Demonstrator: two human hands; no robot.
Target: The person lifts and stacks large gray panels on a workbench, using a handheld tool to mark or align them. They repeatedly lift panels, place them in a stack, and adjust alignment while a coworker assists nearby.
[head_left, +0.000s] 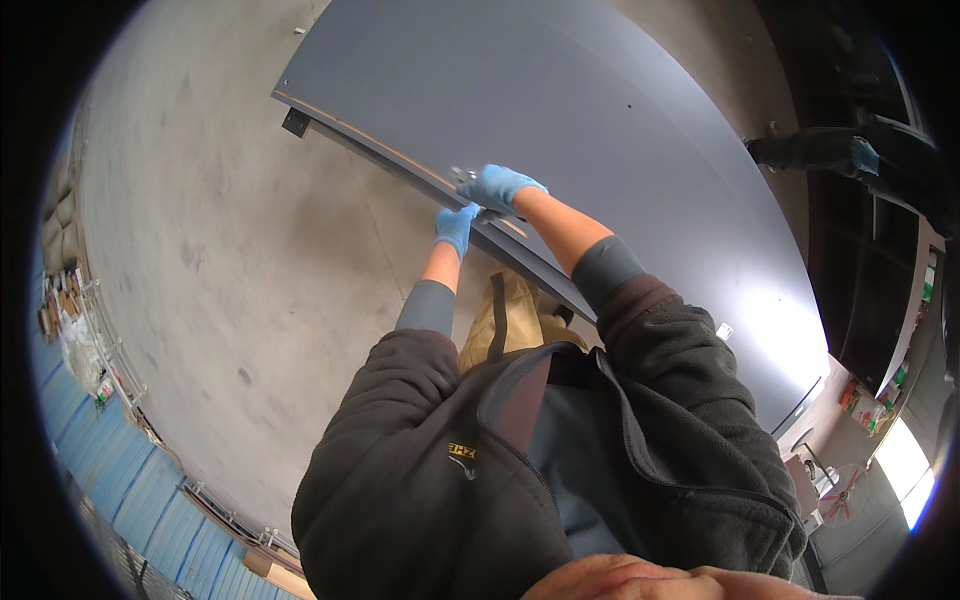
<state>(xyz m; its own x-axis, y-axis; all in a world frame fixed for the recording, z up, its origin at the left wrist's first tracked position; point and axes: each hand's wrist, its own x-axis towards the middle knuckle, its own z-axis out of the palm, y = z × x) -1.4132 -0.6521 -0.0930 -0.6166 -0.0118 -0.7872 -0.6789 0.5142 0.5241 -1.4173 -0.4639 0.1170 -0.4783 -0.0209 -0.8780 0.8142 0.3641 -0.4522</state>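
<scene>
A large grey-blue panel lies in front of me, a narrow tan strip running along its near edge. Blue-gloved, my right hand is closed over that edge. From its fingers sticks out a small silver metal tool, too blurred for its kind to show. My left hand, also in a blue glove, is just below and left of the right one, against the panel's side. Its fingers are curled at the edge, next to a dark metal piece; what they grip is partly hidden.
Under the panel's left corner is a dark bracket. Concrete floor spreads to the left. Below the panel, by my body, is a yellowish bag-like thing. Another person's dark-clothed leg shows at right, near a dark glossy panel.
</scene>
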